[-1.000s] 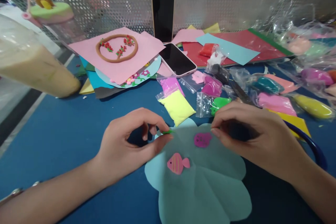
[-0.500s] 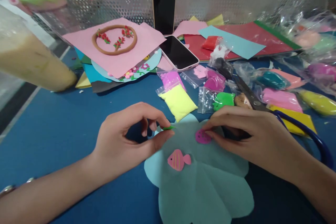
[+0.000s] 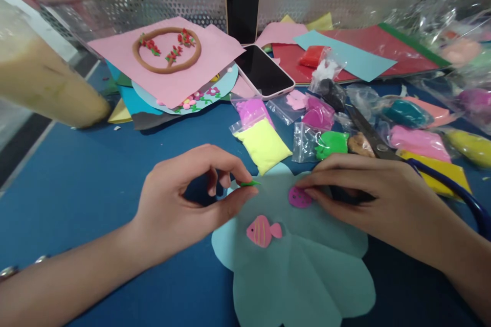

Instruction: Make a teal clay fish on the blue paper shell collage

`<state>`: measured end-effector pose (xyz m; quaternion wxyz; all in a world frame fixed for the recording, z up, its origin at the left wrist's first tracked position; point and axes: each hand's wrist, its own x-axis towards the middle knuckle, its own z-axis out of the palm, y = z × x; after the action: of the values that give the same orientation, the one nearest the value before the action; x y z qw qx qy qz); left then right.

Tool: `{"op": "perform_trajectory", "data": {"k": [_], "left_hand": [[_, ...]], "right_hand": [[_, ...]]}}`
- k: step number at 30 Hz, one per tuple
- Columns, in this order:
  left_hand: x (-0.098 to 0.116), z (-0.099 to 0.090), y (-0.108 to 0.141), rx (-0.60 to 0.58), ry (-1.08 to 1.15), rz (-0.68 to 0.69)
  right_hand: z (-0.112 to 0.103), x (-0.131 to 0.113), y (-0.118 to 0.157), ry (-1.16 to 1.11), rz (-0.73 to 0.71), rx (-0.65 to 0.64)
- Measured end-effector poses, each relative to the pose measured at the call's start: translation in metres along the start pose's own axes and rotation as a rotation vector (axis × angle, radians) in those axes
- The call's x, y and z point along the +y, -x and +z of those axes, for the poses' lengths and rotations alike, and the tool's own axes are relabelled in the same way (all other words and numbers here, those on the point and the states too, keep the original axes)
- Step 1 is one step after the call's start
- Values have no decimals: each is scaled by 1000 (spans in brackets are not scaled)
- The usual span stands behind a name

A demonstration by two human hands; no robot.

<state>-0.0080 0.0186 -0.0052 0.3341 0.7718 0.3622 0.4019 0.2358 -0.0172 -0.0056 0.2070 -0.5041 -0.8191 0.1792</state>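
A light blue scalloped paper (image 3: 299, 281) lies on the dark blue table, with fold lines across it. On its left part sits a pink clay fish (image 3: 262, 231) with yellow stripes. Between the thumb and forefinger of my left hand (image 3: 192, 191) is a small, thin piece of green clay (image 3: 251, 183), pointed at its tip, just above the paper. My right hand (image 3: 356, 194) has its thumb and fingertips on a purple clay fish (image 3: 298, 197) with dots and one eye, at the paper's upper right. The fingers cover the fish's tail end.
Bags of yellow clay (image 3: 264, 145) and green clay (image 3: 332, 145) lie just behind the paper. Scissors (image 3: 379, 149) with blue handles are by my right hand. Farther back are a phone (image 3: 264, 72), pink paper (image 3: 161, 87) bearing a brown clay ring, and a drink cup (image 3: 42, 76) at left.
The view has shifted slightly. Both hands keep their pinches, the left on the green clay and the right at the purple fish, with barely any movement over the paper.
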Motion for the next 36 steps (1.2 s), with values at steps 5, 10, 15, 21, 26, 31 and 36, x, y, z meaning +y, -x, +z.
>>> {"op": "perform_trajectory", "data": {"k": [5, 10, 15, 21, 26, 31, 36], "left_hand": [[0, 0, 0, 1, -6, -3], [-2, 0, 1, -11, 6, 9], [-1, -1, 1, -9, 10, 4], [-1, 0, 1, -6, 5, -11], [-1, 0, 1, -5, 9, 3], [-1, 0, 1, -6, 8, 4], [-2, 0, 1, -9, 15, 0]], "right_hand": [[-2, 0, 1, 15, 10, 4], [-3, -2, 3, 77, 23, 74], [-2, -3, 2, 71, 0, 58], [-2, -4, 2, 66, -8, 74], [-2, -3, 2, 86, -28, 79], [-1, -3, 2, 90, -26, 68], [-2, -4, 3, 107, -49, 113]]}}
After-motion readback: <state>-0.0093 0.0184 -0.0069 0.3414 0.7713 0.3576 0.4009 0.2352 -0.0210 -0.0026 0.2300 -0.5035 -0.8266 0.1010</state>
